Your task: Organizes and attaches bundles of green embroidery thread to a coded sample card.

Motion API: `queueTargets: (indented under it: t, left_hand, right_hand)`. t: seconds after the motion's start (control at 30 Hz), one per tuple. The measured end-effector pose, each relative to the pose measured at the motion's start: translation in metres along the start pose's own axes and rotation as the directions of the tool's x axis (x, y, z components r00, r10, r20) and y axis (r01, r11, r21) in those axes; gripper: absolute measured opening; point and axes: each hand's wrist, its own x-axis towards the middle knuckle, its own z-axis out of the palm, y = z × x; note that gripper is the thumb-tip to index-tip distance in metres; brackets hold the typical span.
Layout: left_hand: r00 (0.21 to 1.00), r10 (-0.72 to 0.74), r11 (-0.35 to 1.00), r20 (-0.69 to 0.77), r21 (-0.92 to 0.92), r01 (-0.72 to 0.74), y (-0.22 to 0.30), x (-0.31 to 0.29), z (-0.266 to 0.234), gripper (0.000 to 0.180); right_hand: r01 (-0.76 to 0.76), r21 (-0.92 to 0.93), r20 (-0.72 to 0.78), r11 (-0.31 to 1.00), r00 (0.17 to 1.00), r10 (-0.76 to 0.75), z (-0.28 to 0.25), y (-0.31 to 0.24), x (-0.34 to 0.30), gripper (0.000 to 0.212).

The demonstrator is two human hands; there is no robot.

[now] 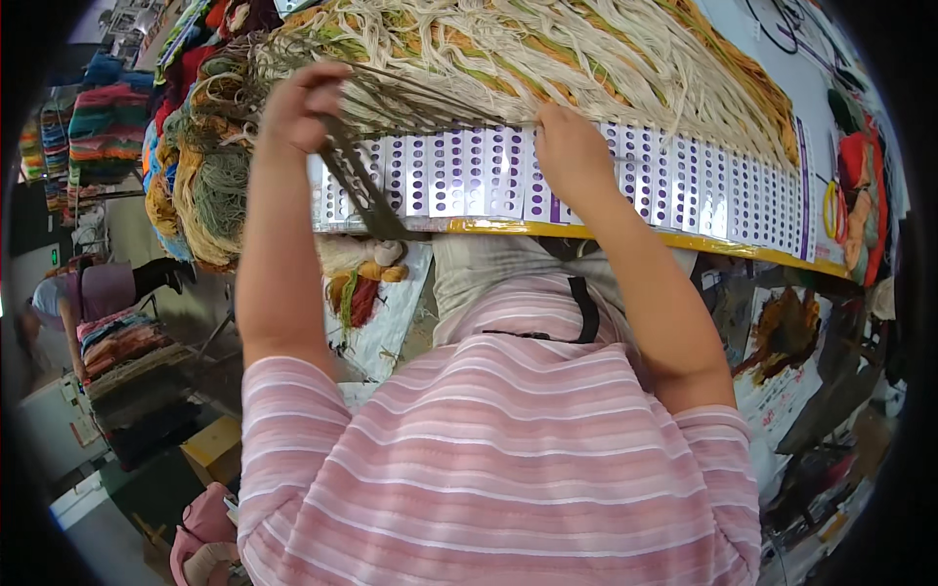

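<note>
My left hand [308, 105], a little smeared by motion, is curled around a loose hank of olive-brown yarn [357, 186]. Part of that yarn hangs below the hand to the table's front edge. Other strands run tight from the left side to my right hand [572, 151], whose fingers are pinched on their end. Beneath both hands lie white cards [459, 174] with rows of dark round holes. Behind them spreads a thick layer of cream, ochre and green yarn [508, 59], its strands running up to the cards' far edge.
Heaped yarn hanks [210, 186] hang at the table's left end. Yellow-handled scissors [833, 210] and red yarn [858, 166] are at the right end. Yellow tape [606, 234] lines the front edge. Far left, another person [93, 293] bends over stacked coloured yarn [127, 342].
</note>
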Motion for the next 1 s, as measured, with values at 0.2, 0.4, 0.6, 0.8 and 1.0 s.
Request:
queueTargets:
  t: [0.2, 0.4, 0.6, 0.8, 1.0]
  left_hand:
    - [0.611, 0.635, 0.635, -0.473, 0.77, -0.063, 0.076, 0.007, -0.014, 0.029]
    - [0.92, 0.281, 0.501, -0.274, 0.859, 0.102, -0.006, -0.046, 0.119, 0.037]
    - [0.897, -0.015, 0.981, 0.442, 0.182, -0.074, -0.087, -0.08, 0.152, 0.055]
    - [0.87, -0.071, 0.996, 0.487, 0.084, 0.033, -0.09, -0.089, 0.155, 0.058]
    - [0.844, -0.122, 0.991, 0.523, 0.024, 0.128, -0.092, -0.088, 0.137, 0.057]
  right_hand:
    - [-0.031, 0.005, 0.015, 0.999, 0.999, 0.031, 0.006, -0.004, -0.002, 0.013]
    - [-0.127, 0.334, -0.003, 0.934, 0.991, 0.136, -0.027, -0.031, -0.012, 0.015]
    - [-0.127, 0.787, 0.167, 0.604, 0.986, -0.01, -0.072, -0.094, -0.023, 0.01]
    - [-0.247, 0.918, 0.256, 0.311, 0.967, 0.014, -0.073, -0.084, -0.029, 0.005]
    - [-0.355, 0.931, 0.355, 0.083, 0.935, 0.01, -0.078, -0.081, -0.032, 0.006]
